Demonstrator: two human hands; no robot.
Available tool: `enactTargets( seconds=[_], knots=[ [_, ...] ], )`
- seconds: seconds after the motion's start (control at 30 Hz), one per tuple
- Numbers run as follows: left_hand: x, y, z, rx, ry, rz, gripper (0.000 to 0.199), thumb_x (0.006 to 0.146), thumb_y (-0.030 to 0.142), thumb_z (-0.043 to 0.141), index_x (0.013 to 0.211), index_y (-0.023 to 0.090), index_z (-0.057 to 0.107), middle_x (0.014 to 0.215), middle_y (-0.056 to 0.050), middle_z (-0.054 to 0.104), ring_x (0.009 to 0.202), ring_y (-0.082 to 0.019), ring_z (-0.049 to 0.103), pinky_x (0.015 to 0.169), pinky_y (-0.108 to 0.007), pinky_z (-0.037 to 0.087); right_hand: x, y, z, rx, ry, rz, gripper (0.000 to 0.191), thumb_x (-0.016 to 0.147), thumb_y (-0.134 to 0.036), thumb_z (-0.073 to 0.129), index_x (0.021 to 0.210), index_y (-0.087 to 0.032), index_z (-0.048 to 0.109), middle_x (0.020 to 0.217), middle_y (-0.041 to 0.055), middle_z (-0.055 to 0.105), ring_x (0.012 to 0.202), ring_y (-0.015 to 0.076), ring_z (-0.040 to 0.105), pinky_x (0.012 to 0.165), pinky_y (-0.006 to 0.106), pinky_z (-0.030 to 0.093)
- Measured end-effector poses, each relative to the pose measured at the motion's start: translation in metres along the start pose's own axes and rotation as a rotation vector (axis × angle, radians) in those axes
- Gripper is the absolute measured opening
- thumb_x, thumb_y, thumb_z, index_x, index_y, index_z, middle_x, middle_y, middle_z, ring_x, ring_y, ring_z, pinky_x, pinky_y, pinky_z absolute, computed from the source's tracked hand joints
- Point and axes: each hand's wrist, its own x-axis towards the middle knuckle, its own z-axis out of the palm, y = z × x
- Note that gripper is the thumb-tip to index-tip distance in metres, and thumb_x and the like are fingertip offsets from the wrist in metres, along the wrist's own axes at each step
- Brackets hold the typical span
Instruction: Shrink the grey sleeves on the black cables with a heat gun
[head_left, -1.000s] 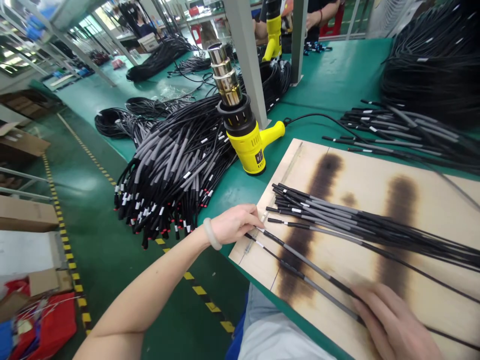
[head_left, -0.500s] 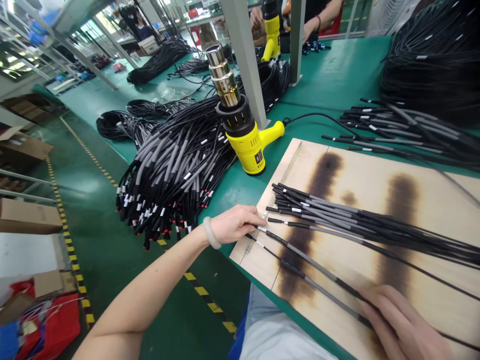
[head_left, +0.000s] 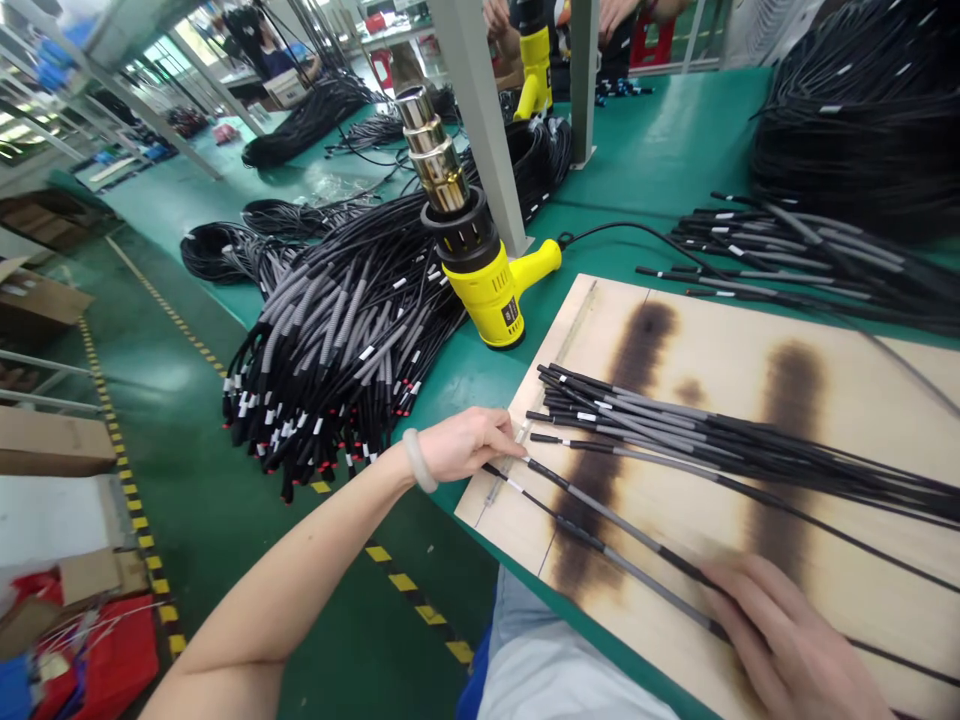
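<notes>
Over the left edge of a scorched wooden board (head_left: pixel 694 350), my left hand (head_left: pixel 474 443) pinches the end of a black and grey sleeved cable (head_left: pixel 615 513). My right hand (head_left: pixel 787 630) is closed on the same cable farther right, low over the board. A second sleeved cable (head_left: pixel 645 576) lies nearer to me, its left end just below my left fingers and its right part passing under my right hand. Behind them a bundle of similar cables (head_left: pixel 675 425) rests on the board, with one single cable (head_left: pixel 574 443) along its near side.
A yellow heat gun (head_left: pixel 491 290) stands nozzle up behind the board. Left of it, a large cable pile (head_left: pixel 337 330) overhangs the green table (head_left: pixel 660 130). More cables (head_left: pixel 847 110) lie at the back right. Metal posts (head_left: pixel 484 120) rise behind the heat gun. Another person's hands (head_left: pixel 611 15) show at the top.
The whole view has shifted slightly. Both hands keep nearly the same places on the cable, with my right hand a little farther left along it.
</notes>
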Motion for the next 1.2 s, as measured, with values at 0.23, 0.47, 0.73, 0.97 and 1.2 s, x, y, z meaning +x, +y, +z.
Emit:
enactTargets(
  seconds=[0.23,0.47,0.73,0.97,1.2],
  knots=[
    [0.004,-0.007,0.002,0.004,-0.044,0.012,0.032,0.088,0.016,0.039,0.102,0.020,0.068,0.077,-0.005,0.057,0.069,-0.011,0.053,0.066,-0.020,0.041,0.014,-0.007,-0.013,0.011,0.100,-0.019,0.032,0.095,-0.026,0.029,0.083,-0.021,0.058,0.072,0.0024,0.062,0.069,0.0132,0.059,0.062,0.020,0.049],
    [0.001,0.002,0.010,0.312,-0.037,-0.033,0.037,0.086,0.010,0.037,0.104,0.025,0.066,0.082,-0.004,0.053,0.075,-0.013,0.050,0.067,-0.022,0.039,0.001,0.005,-0.009,0.012,-0.008,0.006,0.036,0.095,-0.025,0.028,0.084,-0.020,0.061,0.077,0.0040,0.061,0.072,0.0122,0.060,0.064,0.019,0.051],
    [0.000,0.008,0.013,0.395,-0.038,-0.091,0.036,0.086,0.009,0.039,0.103,0.027,0.066,0.084,-0.003,0.052,0.078,-0.014,0.048,0.065,-0.022,0.037,-0.034,0.020,-0.018,0.042,0.002,0.073,0.029,0.094,-0.030,0.036,0.088,-0.019,0.062,0.085,0.0054,0.057,0.074,0.0105,0.062,0.066,0.014,0.052],
    [0.000,0.006,0.013,0.374,-0.044,-0.100,0.035,0.088,0.012,0.037,0.102,0.027,0.065,0.085,-0.004,0.051,0.079,-0.014,0.049,0.069,-0.023,0.040,-0.044,0.024,-0.019,0.089,-0.025,0.092,0.023,0.093,-0.026,0.039,0.090,-0.018,0.061,0.089,0.0064,0.056,0.080,0.0119,0.061,0.073,0.015,0.052],
    [0.004,0.026,0.002,0.438,0.034,-0.129,0.036,0.085,0.010,0.035,0.108,0.021,0.059,0.100,-0.009,0.053,0.086,-0.019,0.051,0.076,-0.031,0.042,-0.017,0.029,-0.041,-0.011,-0.006,0.111,0.020,0.091,-0.028,0.043,0.101,-0.017,0.057,0.097,0.0087,0.057,0.089,0.0171,0.058,0.074,0.025,0.051]
  ],
)
